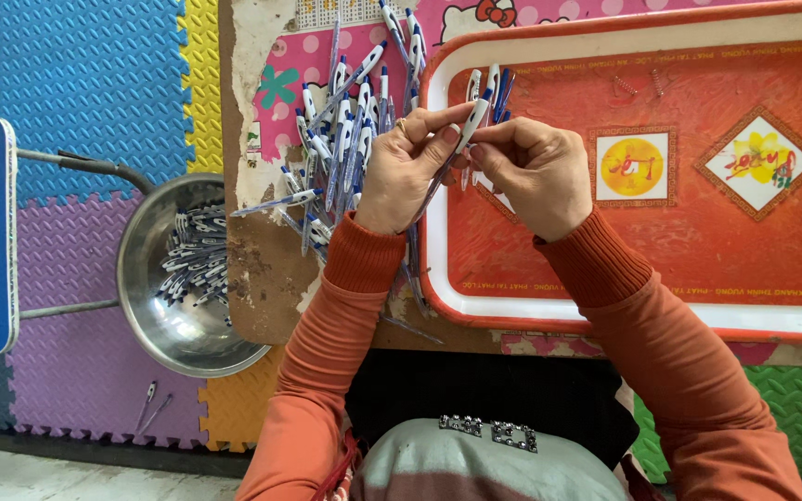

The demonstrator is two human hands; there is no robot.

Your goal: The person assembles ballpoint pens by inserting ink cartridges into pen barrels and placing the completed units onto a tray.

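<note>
We find both hands raised over the tray's [438, 139] left rim, the left hand [410, 167] and right hand [531, 172] each pinching one pen [469, 130] between their fingers. Risk, in our judgement: a slip would drop it among the loose pens [341, 139] heaped on the worktop [266, 269], or small parts could roll off toward the bowl [155, 315].
</note>
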